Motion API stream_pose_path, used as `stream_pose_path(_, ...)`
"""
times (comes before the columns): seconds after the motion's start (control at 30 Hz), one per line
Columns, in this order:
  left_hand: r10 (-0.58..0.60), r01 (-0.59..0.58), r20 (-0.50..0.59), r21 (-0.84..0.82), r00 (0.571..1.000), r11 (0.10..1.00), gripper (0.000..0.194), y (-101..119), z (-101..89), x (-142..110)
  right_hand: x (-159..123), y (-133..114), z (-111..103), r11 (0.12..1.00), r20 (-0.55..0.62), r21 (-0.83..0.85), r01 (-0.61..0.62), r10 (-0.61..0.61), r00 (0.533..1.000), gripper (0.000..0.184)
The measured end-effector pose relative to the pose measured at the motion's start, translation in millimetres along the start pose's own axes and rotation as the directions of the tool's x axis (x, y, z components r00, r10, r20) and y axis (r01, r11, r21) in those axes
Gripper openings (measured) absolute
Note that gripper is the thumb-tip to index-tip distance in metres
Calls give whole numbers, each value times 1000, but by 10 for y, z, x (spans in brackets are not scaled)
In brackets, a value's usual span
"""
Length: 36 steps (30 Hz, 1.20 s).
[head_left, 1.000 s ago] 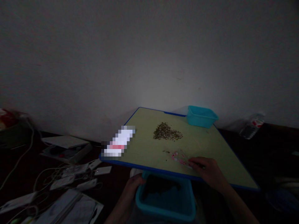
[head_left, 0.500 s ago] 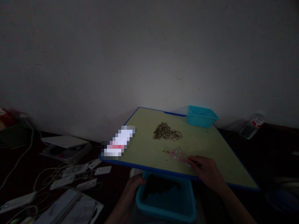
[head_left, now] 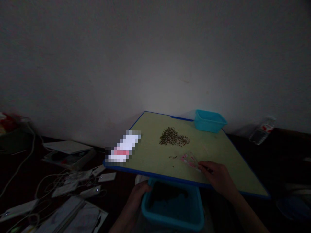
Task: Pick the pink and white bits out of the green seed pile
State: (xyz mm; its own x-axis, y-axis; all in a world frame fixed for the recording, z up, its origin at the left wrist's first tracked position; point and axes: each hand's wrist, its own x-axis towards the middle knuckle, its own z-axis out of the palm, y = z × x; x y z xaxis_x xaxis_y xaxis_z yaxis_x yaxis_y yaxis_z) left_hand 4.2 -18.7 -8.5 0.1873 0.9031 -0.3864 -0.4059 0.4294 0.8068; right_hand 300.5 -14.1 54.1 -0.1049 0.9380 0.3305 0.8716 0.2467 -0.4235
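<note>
My left hand [head_left: 138, 198] is closed on the left rim of a blue plastic basin [head_left: 175, 219] below the table's front edge. Dark grains [head_left: 167, 191] lie inside that basin. Over the table, my right hand [head_left: 216, 173] pinches a thin, see-through, card-like piece with a pink pattern [head_left: 190, 160]; its exact kind is unclear in the dim light. A few small grains [head_left: 173, 157] lie just left of this piece. Farther back, a loose pile of dark seed-like grains [head_left: 171, 136] spreads across the pale tabletop [head_left: 148, 149].
A second blue basin [head_left: 210, 122] stands at the table's back right corner. On the left edge is a pixelated bright screen [head_left: 125, 147]. Cables, white power strips [head_left: 108, 177] and papers [head_left: 80, 213] cover the floor at left. A clear bottle [head_left: 262, 132] leans by the wall.
My right hand has drawn the pink-patterned piece slightly to the right, away from the few stray grains. The left hand and the basin stay in place.
</note>
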Motion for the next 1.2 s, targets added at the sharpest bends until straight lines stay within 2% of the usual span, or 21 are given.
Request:
stream_pose_path(0.27, -5, 4, -17, -17, 1000, 1000, 5, 70, 58, -47, -55, 13, 4, 1000, -18, 29, 7, -6, 1000, 24)
stream_pose_path(0.57, -7, 6, 24, 21, 1000, 1000, 10, -63, -52, 47, -29, -114, 52, 999, 23, 30, 35, -36, 999, 23)
stream_pose_path(0.77, -23, 24, 46, -3, 999, 1000, 10, -67, -81, 58, -1, -89, 35, 999, -7, 0, 35, -35, 999, 24)
stream_pose_path(1.0, 3, -3, 10, -5, 1000, 1000, 8, -45, -39, 63, 7, -24, 27, 998, -31, -56, 18, -20, 999, 25)
stream_pose_path(1.2, -26, 26, -27, -12, 999, 1000, 10, 35, 25, -7, 30, -36, 27, 999, -41, -41, -12, 10, 999, 24)
